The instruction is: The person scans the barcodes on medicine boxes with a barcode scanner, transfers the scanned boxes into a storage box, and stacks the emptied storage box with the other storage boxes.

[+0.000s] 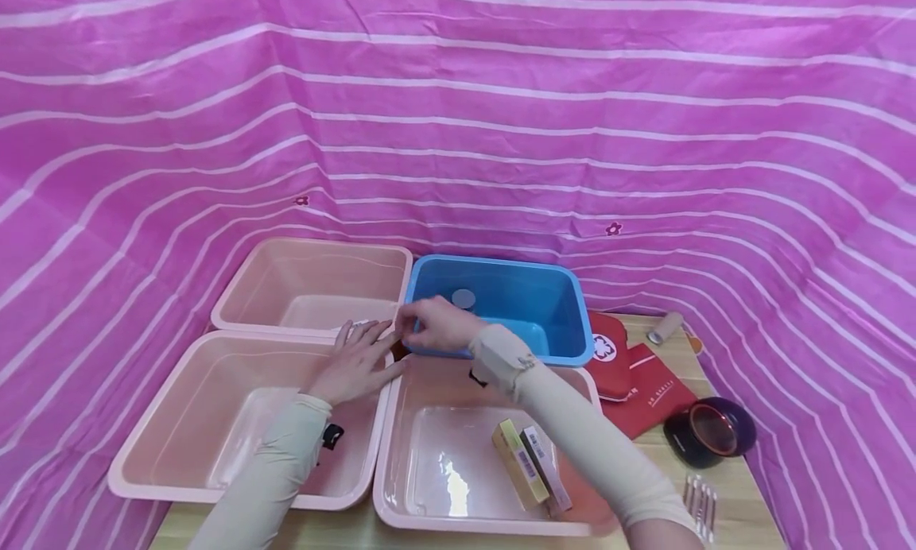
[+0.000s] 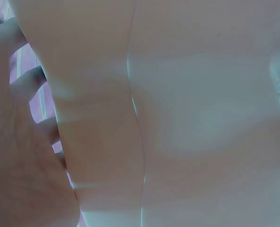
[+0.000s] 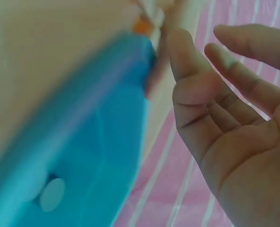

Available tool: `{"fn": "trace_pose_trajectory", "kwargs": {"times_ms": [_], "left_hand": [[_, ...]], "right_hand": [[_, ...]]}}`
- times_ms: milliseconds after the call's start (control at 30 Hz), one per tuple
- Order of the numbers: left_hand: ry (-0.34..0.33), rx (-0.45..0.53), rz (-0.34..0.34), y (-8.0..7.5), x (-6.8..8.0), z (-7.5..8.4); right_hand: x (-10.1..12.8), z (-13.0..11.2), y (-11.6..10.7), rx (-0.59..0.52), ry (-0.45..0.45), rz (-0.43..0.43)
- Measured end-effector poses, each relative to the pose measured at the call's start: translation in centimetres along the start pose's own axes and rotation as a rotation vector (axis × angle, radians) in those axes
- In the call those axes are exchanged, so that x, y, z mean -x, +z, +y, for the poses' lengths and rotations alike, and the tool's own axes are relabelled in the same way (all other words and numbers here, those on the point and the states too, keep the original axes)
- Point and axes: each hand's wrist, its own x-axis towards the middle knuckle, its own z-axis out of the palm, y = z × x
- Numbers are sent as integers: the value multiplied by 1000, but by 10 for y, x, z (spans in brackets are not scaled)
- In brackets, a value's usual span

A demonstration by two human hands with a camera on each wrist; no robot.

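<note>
My left hand (image 1: 358,363) lies across the rim of the front left pink bin (image 1: 207,423), its fingers spread and fairly straight. The left wrist view looks into a pale bin, with the palm (image 2: 26,156) at the left. My right hand (image 1: 440,323) is over the near left corner of the blue bin (image 1: 494,265), close to the left fingertips. In the right wrist view the right fingers (image 3: 196,90) are loosely bent with nothing between them. Inside the blue bin is a pale round disc (image 1: 463,299).
The front right pink bin (image 1: 436,455) holds a yellow box (image 1: 518,462) and a slim box (image 1: 546,469). Behind stands another pink bin (image 1: 322,252). At right lie a red pouch (image 1: 607,355), red booklet (image 1: 654,391), black round container (image 1: 708,432), small cylinder (image 1: 665,327) and several thin sticks (image 1: 700,506).
</note>
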Motion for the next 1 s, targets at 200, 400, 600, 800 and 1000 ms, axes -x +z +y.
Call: {"fn": "trace_pose_trajectory", "kwargs": {"times_ms": [200, 400, 600, 800, 1000], "left_hand": [[-14, 22, -22, -4, -1, -1], [-32, 20, -38, -5, -3, 1], [-39, 32, -47, -4, -5, 3], [-55, 47, -70, -2, -6, 0], [-67, 56, -85, -2, -6, 0]], "right_hand": [[37, 2, 25, -27, 43, -144], [54, 17, 59, 4, 71, -260], [67, 35, 89, 184, 166, -335], [90, 47, 93, -101, 586, -168], [98, 64, 90, 171, 555, -225]]}}
